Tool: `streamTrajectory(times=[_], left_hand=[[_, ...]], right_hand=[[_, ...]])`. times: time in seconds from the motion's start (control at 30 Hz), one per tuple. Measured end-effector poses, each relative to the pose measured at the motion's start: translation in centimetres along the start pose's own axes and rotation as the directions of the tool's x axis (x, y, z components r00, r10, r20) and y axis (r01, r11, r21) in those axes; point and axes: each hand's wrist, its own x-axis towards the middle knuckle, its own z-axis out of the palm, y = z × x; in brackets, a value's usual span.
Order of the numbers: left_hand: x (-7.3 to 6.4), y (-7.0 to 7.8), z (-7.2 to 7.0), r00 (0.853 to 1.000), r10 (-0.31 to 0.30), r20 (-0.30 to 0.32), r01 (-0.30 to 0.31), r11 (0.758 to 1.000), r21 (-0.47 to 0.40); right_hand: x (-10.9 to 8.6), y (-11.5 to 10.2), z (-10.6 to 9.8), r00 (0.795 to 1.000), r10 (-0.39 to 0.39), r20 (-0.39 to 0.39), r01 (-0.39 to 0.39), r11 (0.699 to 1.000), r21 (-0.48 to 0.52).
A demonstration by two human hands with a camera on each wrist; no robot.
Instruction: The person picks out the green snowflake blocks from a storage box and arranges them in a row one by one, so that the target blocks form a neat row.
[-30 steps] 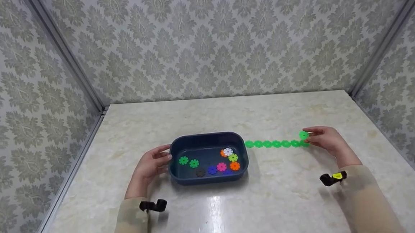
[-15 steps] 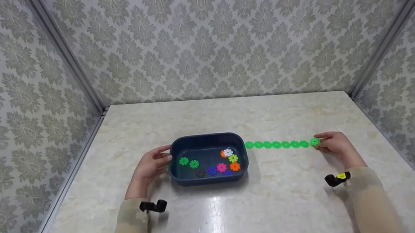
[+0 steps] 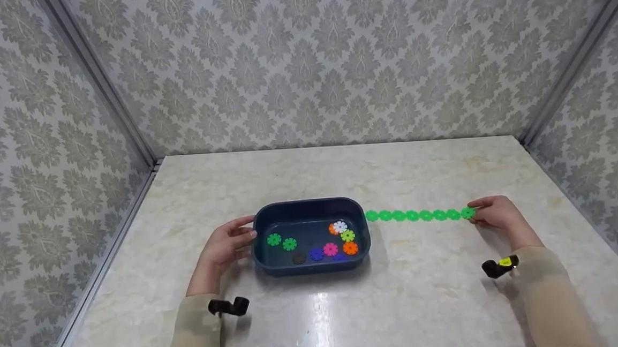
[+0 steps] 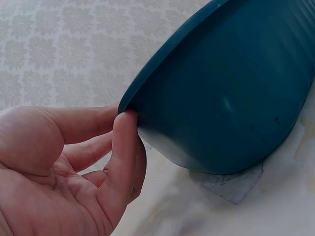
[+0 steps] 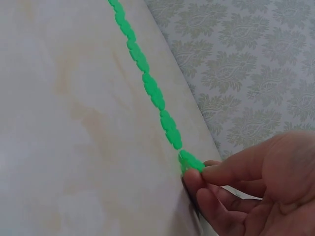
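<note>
In the head view, my left hand (image 3: pixel 226 246) is at the left end of a dark blue plastic box (image 3: pixel 312 269). The left wrist view has its thumb and a fingertip meeting at the box's rim (image 4: pixel 162 54). Far to the right, my right hand (image 3: pixel 497 216) pinches a green snowflake disc (image 3: pixel 467 213) between thumb and fingers. That disc lies low at the right end of a straight row of green discs (image 3: pixel 412 215) on the table. A narrow gap separates it from its neighbour in the right wrist view (image 5: pixel 189 161). The row's left end reaches the box.
Inside the box lie two green discs (image 3: pixel 289 244), a pink disc (image 3: pixel 330 249), an orange disc (image 3: pixel 350 247), a white disc (image 3: pixel 340 227) and several others. The marbled table (image 3: pixel 309 173) ends at a patterned back wall (image 3: pixel 302 66).
My right hand has moved right and lowered the green disc from above the row to its right end. The left hand and the box have stayed in place.
</note>
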Motion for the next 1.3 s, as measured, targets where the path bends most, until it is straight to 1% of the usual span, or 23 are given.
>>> streamTrajectory(times=[0.1,0.2,0.37,0.7,1.0,1.13,1.2,1.3], left_hand=[[-0.05,0.04,-0.01,1.000,0.000,0.007,0.000,1.000,0.000],[-0.02,-0.03,-0.08,1.000,-0.004,0.012,0.004,1.000,0.003],[0.09,-0.09,-0.07,1.000,-0.001,0.014,0.002,1.000,-0.012],[0.13,-0.15,0.04,1.000,0.001,0.008,0.000,1.000,-0.012],[0.04,-0.17,-0.11,1.000,-0.004,0.006,0.004,1.000,-0.002],[-0.05,-0.13,-0.11,1.000,-0.006,0.003,0.006,1.000,0.015],[-0.06,-0.16,-0.12,1.000,-0.003,0.003,0.003,1.000,0.025],[-0.09,-0.19,-0.17,1.000,0.002,0.005,-0.002,0.999,0.037]], right_hand=[[-0.08,0.02,-0.02,1.000,-0.010,0.000,0.010,1.000,-0.015],[-0.12,0.02,0.05,1.000,-0.003,-0.004,0.003,1.000,-0.019],[-0.01,0.00,0.24,1.000,0.017,-0.022,-0.017,1.000,-0.006],[-0.18,-0.11,0.22,0.999,0.020,-0.036,-0.019,1.000,0.011],[-0.38,-0.01,0.07,1.000,0.008,-0.027,-0.007,1.000,0.010],[-0.57,-0.17,-0.07,1.000,0.010,-0.018,-0.010,1.000,0.029],[-0.73,-0.39,-0.09,1.000,0.001,-0.015,-0.001,0.999,0.033],[-0.88,-0.89,-0.06,0.999,-0.038,-0.016,0.038,0.999,-0.001]])
